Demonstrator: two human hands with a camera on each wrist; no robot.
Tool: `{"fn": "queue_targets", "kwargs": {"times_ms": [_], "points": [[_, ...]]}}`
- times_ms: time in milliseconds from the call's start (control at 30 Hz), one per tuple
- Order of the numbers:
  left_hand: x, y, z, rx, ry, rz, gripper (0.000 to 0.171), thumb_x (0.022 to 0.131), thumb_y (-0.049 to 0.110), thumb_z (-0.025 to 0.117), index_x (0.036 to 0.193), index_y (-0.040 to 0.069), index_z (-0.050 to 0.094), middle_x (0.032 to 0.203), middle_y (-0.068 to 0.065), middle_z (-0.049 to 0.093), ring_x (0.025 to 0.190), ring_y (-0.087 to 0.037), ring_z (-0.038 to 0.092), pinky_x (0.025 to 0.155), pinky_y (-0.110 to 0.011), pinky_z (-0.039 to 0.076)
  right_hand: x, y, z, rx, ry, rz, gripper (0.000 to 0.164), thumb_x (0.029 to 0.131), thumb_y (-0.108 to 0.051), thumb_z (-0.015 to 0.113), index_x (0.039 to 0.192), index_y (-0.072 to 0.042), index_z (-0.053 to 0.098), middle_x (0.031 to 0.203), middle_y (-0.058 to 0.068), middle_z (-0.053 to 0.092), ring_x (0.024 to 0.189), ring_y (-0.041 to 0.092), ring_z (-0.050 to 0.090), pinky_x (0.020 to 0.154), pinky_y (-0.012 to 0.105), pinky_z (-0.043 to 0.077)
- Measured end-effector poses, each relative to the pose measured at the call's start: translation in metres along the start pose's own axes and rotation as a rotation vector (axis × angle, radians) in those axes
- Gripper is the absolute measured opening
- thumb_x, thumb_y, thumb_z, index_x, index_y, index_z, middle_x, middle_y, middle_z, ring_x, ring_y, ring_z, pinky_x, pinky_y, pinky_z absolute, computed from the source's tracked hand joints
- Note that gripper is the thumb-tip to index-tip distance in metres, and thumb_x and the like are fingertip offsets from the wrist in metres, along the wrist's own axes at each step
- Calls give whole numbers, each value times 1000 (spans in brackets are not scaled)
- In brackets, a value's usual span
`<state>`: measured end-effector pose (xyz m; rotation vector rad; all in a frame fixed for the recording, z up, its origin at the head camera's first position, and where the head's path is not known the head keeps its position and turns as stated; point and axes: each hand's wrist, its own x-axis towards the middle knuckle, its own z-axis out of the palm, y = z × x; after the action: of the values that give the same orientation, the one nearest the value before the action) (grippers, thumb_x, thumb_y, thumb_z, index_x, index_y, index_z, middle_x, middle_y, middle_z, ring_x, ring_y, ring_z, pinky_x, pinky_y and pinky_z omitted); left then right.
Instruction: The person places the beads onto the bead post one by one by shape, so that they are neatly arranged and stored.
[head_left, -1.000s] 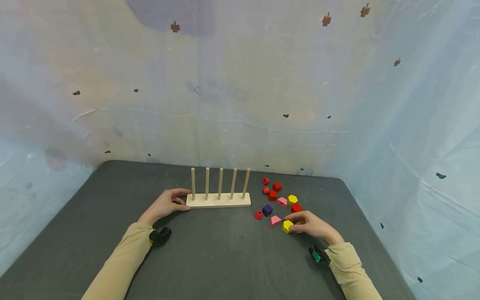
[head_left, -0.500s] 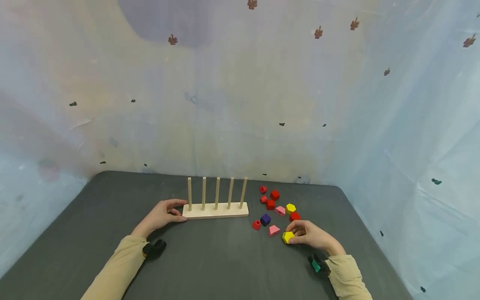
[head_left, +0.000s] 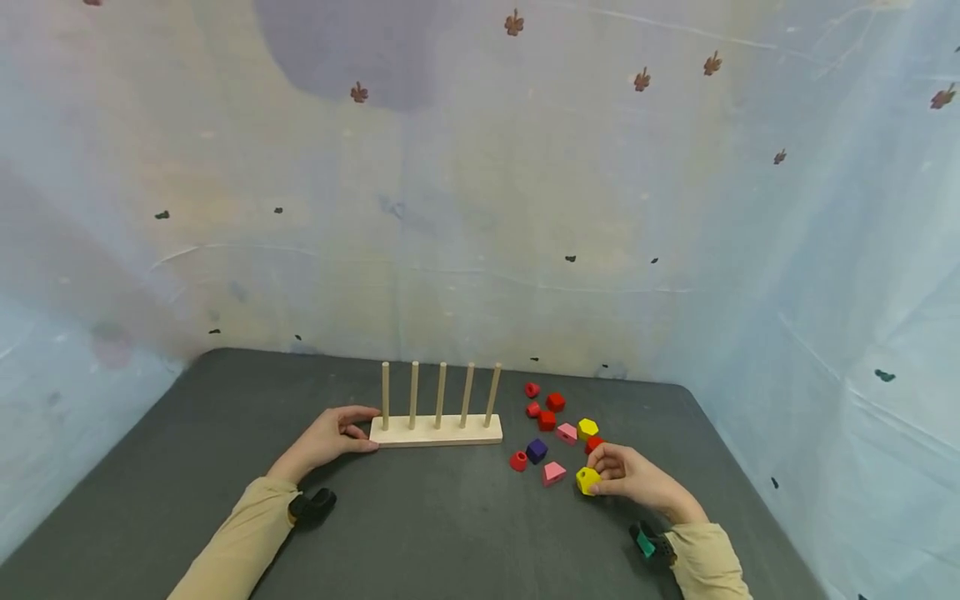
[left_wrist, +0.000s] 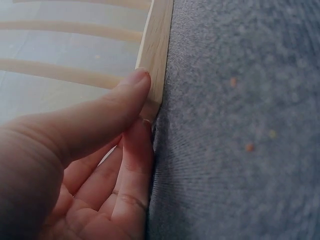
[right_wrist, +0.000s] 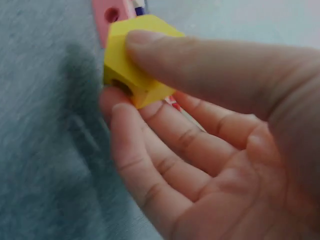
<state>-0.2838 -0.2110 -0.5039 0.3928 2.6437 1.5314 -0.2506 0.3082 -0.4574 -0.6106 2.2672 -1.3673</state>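
A dark grey tabletop (head_left: 450,542). On it, a pale wooden peg stand (head_left: 427,434) runs lengthwise from left to right, its five pegs (head_left: 441,392) pointing up. The left hand (head_left: 330,437) grips the stand's left end between thumb and fingers. The right hand (head_left: 636,482), well to the right of the stand and nearer the person, has thumb and fingertips clamped on a yellow hexagonal bead (head_left: 585,482). From those fingertips the stand lies leftward and farther away, its rightmost peg the nearest. Between bead and stand lie a pink triangular bead (head_left: 553,473), then a purple cube (head_left: 536,451). A hole in the yellow bead shows, clear of the thumb.
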Motion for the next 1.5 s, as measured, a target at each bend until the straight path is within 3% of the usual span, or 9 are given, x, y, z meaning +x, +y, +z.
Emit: {"fn": "queue_targets", "kwargs": {"times_ms": [133, 367, 500, 667, 1067, 1300, 1500], "points": [[0, 3, -4, 18, -2, 24, 64, 75, 17, 83, 129, -3, 56, 94, -5, 67, 73, -18, 62, 67, -29, 50, 6, -16, -1, -5, 62, -57, 31, 88, -8, 69, 108, 6, 50, 102, 20, 57, 88, 30, 59, 74, 30, 55], [3, 10, -3, 72, -3, 36, 65, 72, 20, 85, 127, -1, 58, 72, 0, 63, 66, -18, 58, 61, -30, 47, 25, -56, 10, -24, 221, -150, 34, 89, -11, 69, 116, 3, 52, 111, 21, 57, 96, 32, 62, 78, 33, 55], [7, 15, -8, 115, -30, 69, 64, 74, 20, 83, 128, -2, 58, 68, 0, 62, 62, -18, 55, 57, -28, 43, 41, -84, 22, -6, 304, -177, 37, 90, -16, 69, 123, -4, 56, 116, 16, 60, 100, 30, 62, 79, 30, 54], [7, 20, -13, 157, -64, 72, 66, 74, 23, 83, 130, -1, 57, 67, 0, 58, 59, -16, 50, 53, -27, 39, 63, -117, 35, 59, 342, -221, 34, 88, -21, 71, 119, -11, 60, 116, 10, 63, 102, 24, 63, 79, 32, 54], [9, 29, 0, 216, -60, 110, 63, 70, 30, 86, 123, 4, 64, 60, 1, 53, 53, -13, 43, 49, -26, 37, 101, -176, 64, 148, 335, -414, 29, 88, -7, 70, 114, -3, 57, 118, 14, 60, 105, 26, 62, 87, 38, 53], [10, 30, 3, 212, -47, 63, 64, 66, 30, 88, 121, 7, 66, 62, 1, 54, 55, -14, 45, 51, -26, 37, 111, -212, 87, 139, 285, -472, 29, 88, 5, 64, 115, 7, 53, 118, 21, 57, 106, 35, 61, 86, 36, 53], [10, 30, 6, 130, -34, 26, 64, 65, 25, 89, 120, 4, 65, 66, -1, 55, 59, -16, 47, 52, -27, 38, 123, -227, 109, 145, 260, -500, 28, 89, 5, 63, 116, 8, 53, 116, 22, 57, 104, 36, 61, 85, 34, 54]]}}
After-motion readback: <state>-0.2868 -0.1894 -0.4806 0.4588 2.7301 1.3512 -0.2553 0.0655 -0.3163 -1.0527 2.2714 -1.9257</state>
